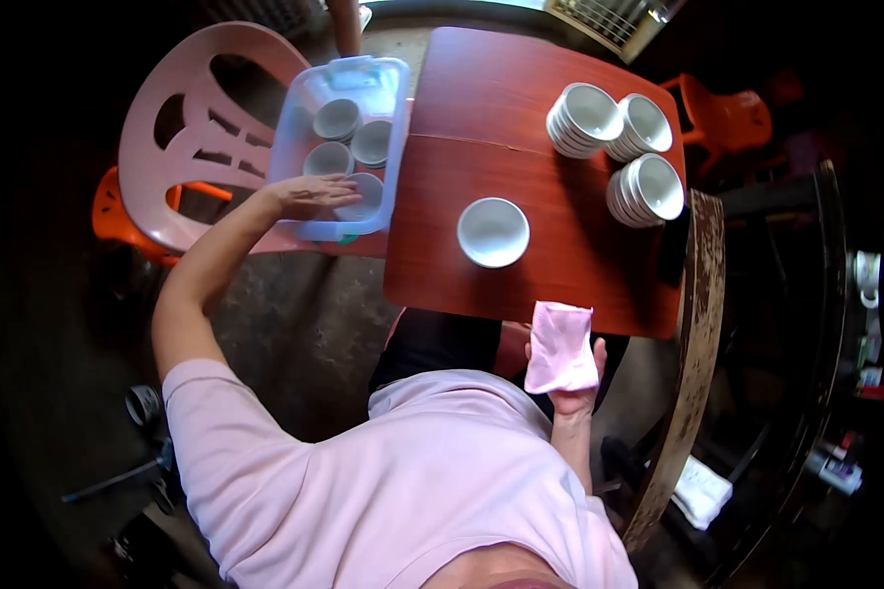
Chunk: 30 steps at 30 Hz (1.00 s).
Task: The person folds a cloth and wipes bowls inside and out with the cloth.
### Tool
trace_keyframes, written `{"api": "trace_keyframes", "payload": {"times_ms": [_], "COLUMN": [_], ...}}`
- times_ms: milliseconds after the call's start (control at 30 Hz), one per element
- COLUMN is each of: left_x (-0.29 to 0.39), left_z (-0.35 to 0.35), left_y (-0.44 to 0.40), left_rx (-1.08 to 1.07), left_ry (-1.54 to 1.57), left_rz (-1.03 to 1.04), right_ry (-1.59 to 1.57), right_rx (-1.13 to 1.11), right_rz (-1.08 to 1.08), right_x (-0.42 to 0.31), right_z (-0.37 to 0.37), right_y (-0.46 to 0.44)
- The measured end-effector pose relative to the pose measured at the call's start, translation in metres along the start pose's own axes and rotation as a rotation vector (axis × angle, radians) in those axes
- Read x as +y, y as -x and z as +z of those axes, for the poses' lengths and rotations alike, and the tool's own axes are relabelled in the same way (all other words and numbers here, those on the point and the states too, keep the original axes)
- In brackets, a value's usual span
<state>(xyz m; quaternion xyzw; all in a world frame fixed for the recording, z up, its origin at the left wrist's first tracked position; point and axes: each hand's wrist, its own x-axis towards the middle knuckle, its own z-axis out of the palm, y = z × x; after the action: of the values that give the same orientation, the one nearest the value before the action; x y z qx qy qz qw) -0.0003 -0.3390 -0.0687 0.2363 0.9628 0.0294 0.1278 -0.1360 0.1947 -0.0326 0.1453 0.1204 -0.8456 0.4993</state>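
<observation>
My left hand [314, 196] reaches into the translucent plastic bin [400, 128], palm down, with its fingers stretched out. It lies over the edge of the nearest white bowl [365, 204]; whether it touches the bowl I cannot tell. Several more white bowls [338, 119] sit in the bin. In front of my body, my right hand [573, 401] holds a folded pink cloth [562, 348] that hides most of its fingers. One white bowl [493, 233] stands upright by itself on the red-brown table [452, 172], between my two hands.
Three stacks of white bowls [585, 113] stand at the table's far right. The bin rests on a pink plastic chair [152, 118] at the left. Orange chairs [727, 118] are behind the table and at the left. A worn wooden post [692, 344] borders the right side.
</observation>
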Motion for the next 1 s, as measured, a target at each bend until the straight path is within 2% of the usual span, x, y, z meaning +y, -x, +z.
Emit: {"api": "trace_keyframes", "payload": {"times_ms": [33, 67, 100, 167, 233, 300, 333, 400, 433, 533, 567, 667, 700, 733, 800, 867, 933, 1000], "left_x": [0.000, 0.009, 0.024, 0.062, 0.107, 0.158, 0.178, 0.211, 0.222, 0.229, 0.231, 0.229, 0.230, 0.233, 0.239, 0.260, 0.282, 0.309], "left_z": [-0.009, -0.029, -0.047, -0.078, -0.097, -0.111, -0.108, -0.102, -0.097, -0.065, -0.064, -0.051, -0.045, -0.051, -0.060, -0.087, -0.096, -0.100], "left_y": [0.001, -0.004, -0.010, -0.035, -0.071, -0.115, -0.136, -0.169, -0.183, -0.205, -0.207, -0.212, -0.213, -0.213, -0.209, -0.207, -0.203, -0.200], "left_rx": [0.024, 0.050, 0.209, 0.431, 0.621, 0.683, 0.676, 0.571, 0.533, 0.494, 0.529, 0.565, 0.642, 0.673, 0.842, 0.963, 0.968, 0.905], "left_ry": [-0.049, -0.098, -0.098, -0.020, 0.031, 0.202, 0.233, 0.188, 0.202, 0.146, 0.200, 0.207, 0.184, 0.181, 0.314, 0.238, 0.580, 1.140], "left_rz": [-0.064, -0.129, -0.226, -0.269, -0.296, -0.384, -0.427, -0.500, -0.532, -0.609, -0.615, -0.638, -0.652, -0.641, -0.618, -0.550, -0.568, -0.534], "right_ry": [0.076, 0.100, 0.084, 0.058, 0.097, 0.230, 0.405, 0.914, 1.189, 1.394, 1.386, 0.962, 0.733, 0.565, 0.382, 0.593, 1.054, 1.500], "right_rx": [0.092, 0.130, 0.132, 0.109, 0.181, 0.195, 0.334, 0.347, 0.357, 0.317, 0.324, 0.334, 0.339, 0.247, 0.277, 0.265, 0.168, -0.016], "right_rz": [-0.031, -0.037, -0.033, -0.020, -0.132, -0.222, -0.295, -0.486, -0.428, -0.728, -0.693, -0.671, -0.503, -0.484, -0.528, -0.645, -0.777, -0.961], "right_x": [-0.005, -0.004, -0.005, -0.007, -0.010, -0.012, -0.009, -0.011, -0.016, -0.014, -0.016, -0.015, -0.017, -0.017, -0.014, -0.012, -0.002, 0.014], "right_z": [-0.022, -0.011, -0.003, 0.017, 0.002, 0.005, 0.011, -0.010, 0.021, 0.024, 0.021, -0.011, -0.023, -0.010, -0.007, -0.006, 0.002, 0.024], "right_y": [0.000, 0.000, 0.000, -0.004, -0.013, -0.022, -0.024, -0.035, -0.018, -0.015, -0.012, -0.026, -0.019, -0.009, -0.007, 0.000, 0.011, 0.021]}}
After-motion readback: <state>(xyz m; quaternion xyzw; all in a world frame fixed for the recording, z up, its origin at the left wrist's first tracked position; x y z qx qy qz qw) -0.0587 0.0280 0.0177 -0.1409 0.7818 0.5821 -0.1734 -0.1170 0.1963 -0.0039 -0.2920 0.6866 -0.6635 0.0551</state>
